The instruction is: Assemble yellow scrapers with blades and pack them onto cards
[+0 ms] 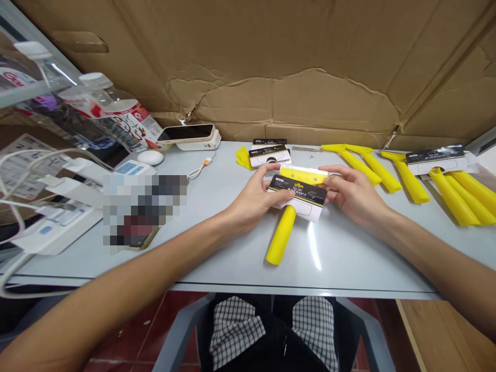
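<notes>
A yellow-handled scraper (pixel 281 236) lies between my hands above the table, its handle pointing toward me. Around its neck sits a black-and-white packaging card (pixel 300 202) printed TGJ-001, with the yellow head and a clear sleeve showing above. My left hand (pixel 253 199) grips the card and head from the left, thumb across the card's front. At the other end, my right hand (pixel 351 194) pinches the right side of the head between thumb and fingers. The fingers behind the card are partly hidden.
Yellow scrapers (pixel 362 163) lie at the right, more with a card (pixel 436 157) beyond them. Spare cards (pixel 269 154) and yellow pieces (pixel 243 157) sit at the back. Leftward are a phone (pixel 188 133), power strips (pixel 58 227), cables and bottles (pixel 127 116). Cardboard (pixel 271 51) stands behind.
</notes>
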`<state>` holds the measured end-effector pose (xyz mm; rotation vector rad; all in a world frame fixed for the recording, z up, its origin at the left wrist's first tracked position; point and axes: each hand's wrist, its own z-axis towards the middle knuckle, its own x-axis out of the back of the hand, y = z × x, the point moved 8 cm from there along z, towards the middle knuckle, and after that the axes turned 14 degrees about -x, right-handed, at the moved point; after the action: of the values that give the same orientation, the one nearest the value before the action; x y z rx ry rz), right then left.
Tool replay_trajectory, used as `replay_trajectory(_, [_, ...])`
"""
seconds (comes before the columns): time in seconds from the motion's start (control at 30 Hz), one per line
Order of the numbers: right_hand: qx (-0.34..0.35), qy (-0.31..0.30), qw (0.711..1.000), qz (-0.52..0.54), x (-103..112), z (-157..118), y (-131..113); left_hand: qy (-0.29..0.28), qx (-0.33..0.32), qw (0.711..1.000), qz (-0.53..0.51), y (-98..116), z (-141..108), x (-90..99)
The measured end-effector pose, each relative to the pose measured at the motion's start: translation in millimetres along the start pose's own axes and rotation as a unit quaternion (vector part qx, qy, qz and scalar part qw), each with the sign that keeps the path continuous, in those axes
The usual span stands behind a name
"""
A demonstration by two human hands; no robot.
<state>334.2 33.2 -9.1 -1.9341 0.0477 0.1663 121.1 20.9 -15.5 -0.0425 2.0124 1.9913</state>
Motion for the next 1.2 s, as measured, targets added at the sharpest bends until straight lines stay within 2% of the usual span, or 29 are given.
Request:
replay_trajectory(0.43, [0.006, -0.029, 1.0, -0.004, -8, -7, -6, 0.015, -0.084, 0.996, 0.009, 12, 10, 9.2])
replay_trajectory(0.67, [-0.004, -0.102, 0.993, -0.057, -18, -8, 6, 0.013, -0.106, 0.993, 0.04, 13, 11, 11.0])
replay_trajectory(0.8, [-0.011, -0.076, 0.997, -0.027, -16, -7, 10, 0.037, -0.113, 0.993, 0.026, 10, 13, 16.0])
replay_trajectory(0.9, [-0.046, -0.058, 0.997, 0.007, -19, -11, 17, 0.074, -0.122, 0.99, -0.003, 10, 14, 21.2])
replay_trajectory(1.03, [-0.097, -0.135, 0.986, 0.015, -40, -22, 29, 0.102, -0.14, 0.984, -0.034, 12, 12, 22.3])
replay_trajectory(1.2, [-0.088, -0.176, 0.98, 0.025, -50, -29, 32, 0.109, -0.166, 0.979, -0.039, 13, 10, 20.0])
